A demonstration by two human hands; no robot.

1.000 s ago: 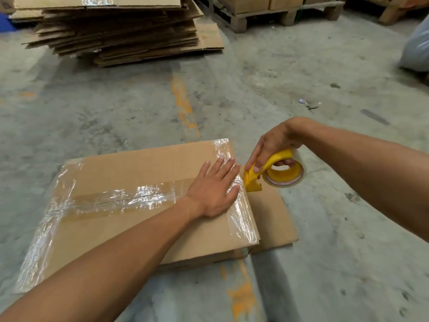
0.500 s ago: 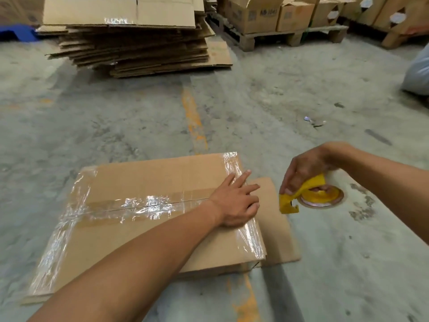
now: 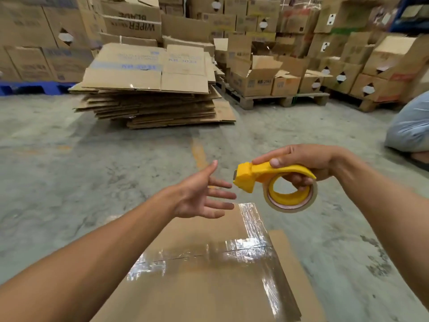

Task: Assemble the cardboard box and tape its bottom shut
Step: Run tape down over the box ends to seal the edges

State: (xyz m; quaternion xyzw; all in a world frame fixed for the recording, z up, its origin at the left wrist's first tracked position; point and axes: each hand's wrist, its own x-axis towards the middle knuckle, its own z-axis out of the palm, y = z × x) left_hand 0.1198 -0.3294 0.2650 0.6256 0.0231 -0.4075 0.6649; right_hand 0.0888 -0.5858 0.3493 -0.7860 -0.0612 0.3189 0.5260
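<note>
The cardboard box (image 3: 204, 289) lies bottom-up on the floor below my arms, with clear shiny tape along its centre seam and across its right edge. My right hand (image 3: 306, 163) holds a yellow tape dispenser (image 3: 274, 182) with a roll of clear tape, raised in the air above the box's far right corner. My left hand (image 3: 202, 196) hovers above the box's far edge, fingers spread and empty, its fingertips just left of the dispenser's nose.
A stack of flattened cardboard boxes (image 3: 151, 89) lies on the concrete floor ahead. Behind it, pallets carry filled cartons (image 3: 262, 77). A person in light clothing (image 3: 411, 126) crouches at the right edge. A cardboard sheet (image 3: 299, 275) lies under the box.
My left hand lifted off the box and opened. My right hand picked the dispenser up from the floor and raised it. The camera tilted upward, showing more of the warehouse.
</note>
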